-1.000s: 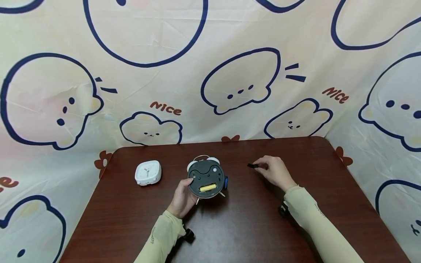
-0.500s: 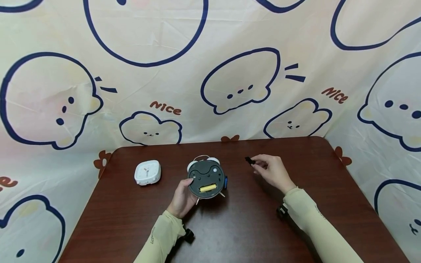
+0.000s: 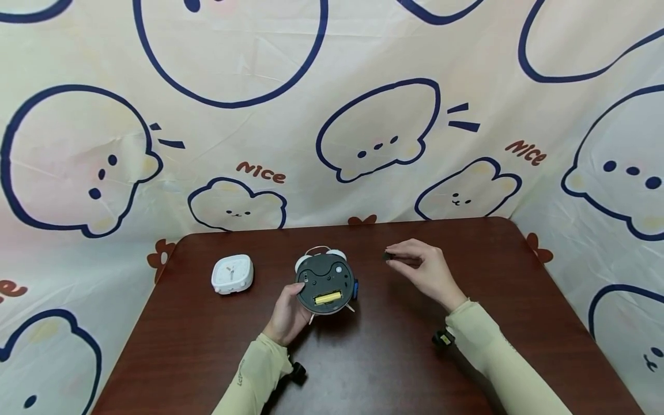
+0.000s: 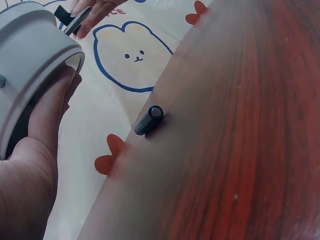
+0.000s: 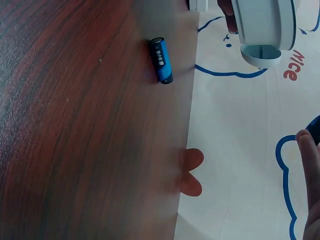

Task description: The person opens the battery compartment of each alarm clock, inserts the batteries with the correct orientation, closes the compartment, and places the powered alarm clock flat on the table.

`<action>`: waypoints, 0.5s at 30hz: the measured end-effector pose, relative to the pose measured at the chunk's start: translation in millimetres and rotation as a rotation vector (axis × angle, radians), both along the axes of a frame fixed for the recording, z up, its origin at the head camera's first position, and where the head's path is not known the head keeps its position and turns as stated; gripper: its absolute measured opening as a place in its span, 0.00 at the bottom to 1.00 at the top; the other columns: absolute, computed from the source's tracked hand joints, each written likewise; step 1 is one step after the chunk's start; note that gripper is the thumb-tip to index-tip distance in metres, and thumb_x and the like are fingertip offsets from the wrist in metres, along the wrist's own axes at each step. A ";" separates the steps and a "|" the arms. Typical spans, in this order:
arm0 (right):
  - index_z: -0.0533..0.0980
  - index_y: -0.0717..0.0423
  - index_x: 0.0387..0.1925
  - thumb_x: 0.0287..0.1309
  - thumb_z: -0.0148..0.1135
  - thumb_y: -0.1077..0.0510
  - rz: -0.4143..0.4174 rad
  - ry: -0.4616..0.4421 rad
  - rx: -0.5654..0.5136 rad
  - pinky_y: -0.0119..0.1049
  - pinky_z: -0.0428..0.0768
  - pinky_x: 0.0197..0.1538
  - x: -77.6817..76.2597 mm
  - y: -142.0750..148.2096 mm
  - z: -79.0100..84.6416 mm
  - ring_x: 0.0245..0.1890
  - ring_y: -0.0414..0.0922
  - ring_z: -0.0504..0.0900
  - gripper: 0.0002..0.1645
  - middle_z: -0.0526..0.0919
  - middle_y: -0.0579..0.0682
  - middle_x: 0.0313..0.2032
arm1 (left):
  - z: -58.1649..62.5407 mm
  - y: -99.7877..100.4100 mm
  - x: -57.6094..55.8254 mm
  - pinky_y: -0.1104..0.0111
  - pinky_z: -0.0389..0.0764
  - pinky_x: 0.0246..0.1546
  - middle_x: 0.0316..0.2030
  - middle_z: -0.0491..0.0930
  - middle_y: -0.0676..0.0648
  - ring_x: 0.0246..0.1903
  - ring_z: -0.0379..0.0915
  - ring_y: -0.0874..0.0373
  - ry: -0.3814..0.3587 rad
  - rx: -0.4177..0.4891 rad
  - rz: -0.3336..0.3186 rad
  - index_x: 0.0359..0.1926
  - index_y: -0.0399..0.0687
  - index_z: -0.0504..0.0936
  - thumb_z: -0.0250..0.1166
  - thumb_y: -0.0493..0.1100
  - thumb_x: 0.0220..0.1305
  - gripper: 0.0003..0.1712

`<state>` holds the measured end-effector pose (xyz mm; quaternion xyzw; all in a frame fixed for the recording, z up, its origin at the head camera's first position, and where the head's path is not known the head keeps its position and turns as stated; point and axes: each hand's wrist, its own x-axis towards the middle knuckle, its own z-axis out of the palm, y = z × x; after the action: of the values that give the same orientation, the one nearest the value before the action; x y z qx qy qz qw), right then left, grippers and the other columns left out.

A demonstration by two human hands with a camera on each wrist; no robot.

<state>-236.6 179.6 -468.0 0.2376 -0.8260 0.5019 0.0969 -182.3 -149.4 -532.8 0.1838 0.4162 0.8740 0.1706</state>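
Observation:
My left hand grips a twin-bell alarm clock, thumb on its dark back, which faces the head camera. An open battery compartment in that back shows a yellow bar. To the right, my right hand pinches a small black battery cover between thumb and fingertips, apart from the clock; in the right wrist view only a finger and part of the dark cover show. A blue-and-black battery lies on the table; in the head view the clock partly covers it.
A white square clock stands at the back left of the brown wooden table. Behind the table hangs a printed cloth, close to the far edge. Small dark cameras are strapped to both wrists.
My right hand has shifted slightly left and turned the battery cover, so that less of it shows between the fingers. The left hand and the alarm clock have stayed in place.

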 end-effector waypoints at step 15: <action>0.90 0.56 0.42 0.48 0.79 0.72 0.174 0.289 -0.048 0.25 0.83 0.51 17.9 -10.8 8.3 0.47 0.45 0.89 0.18 0.90 0.53 0.48 | 2.4 2.7 -0.8 0.64 0.85 0.50 0.56 0.83 0.51 0.50 0.82 0.59 0.009 0.011 -0.002 0.68 0.53 0.73 0.36 0.45 0.80 0.25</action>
<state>-218.7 168.8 -459.7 0.3754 -0.7676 0.4885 0.1764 -183.1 -146.7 -530.4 0.1893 0.4119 0.8753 0.1685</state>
